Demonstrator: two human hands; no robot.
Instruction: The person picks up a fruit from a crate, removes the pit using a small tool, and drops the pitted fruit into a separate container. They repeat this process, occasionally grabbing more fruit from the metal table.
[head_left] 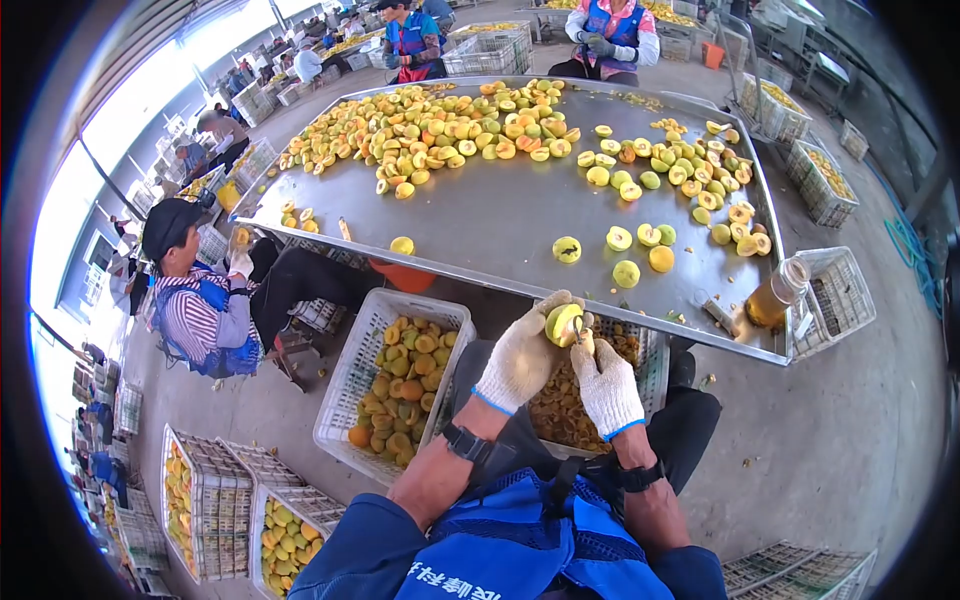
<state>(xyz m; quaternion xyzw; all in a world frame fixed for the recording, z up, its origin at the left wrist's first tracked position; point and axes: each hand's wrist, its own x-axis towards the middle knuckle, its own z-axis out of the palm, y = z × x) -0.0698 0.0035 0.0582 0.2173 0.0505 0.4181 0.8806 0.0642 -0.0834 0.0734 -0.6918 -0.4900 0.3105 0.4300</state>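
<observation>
My left hand (524,358), in a white knit glove, is closed around a yellow-green peach (563,325) just over the near edge of the metal table (470,240). Beside it, my right hand (606,388), gloved the same way, is closed on a small thin metal tool (581,336) that touches the peach. Most of this tool is hidden by the fingers. A few peaches lie on the table just beyond my hands, among them a cut peach (619,238) and a whole-looking peach (626,274).
A large pile of peach halves (430,130) covers the table's far left. At the right corner stands a jar of amber liquid (778,292). Below are a crate of peaches (330,440) and a crate of brown scraps (570,415). A co-worker (205,300) sits at left; others sit opposite.
</observation>
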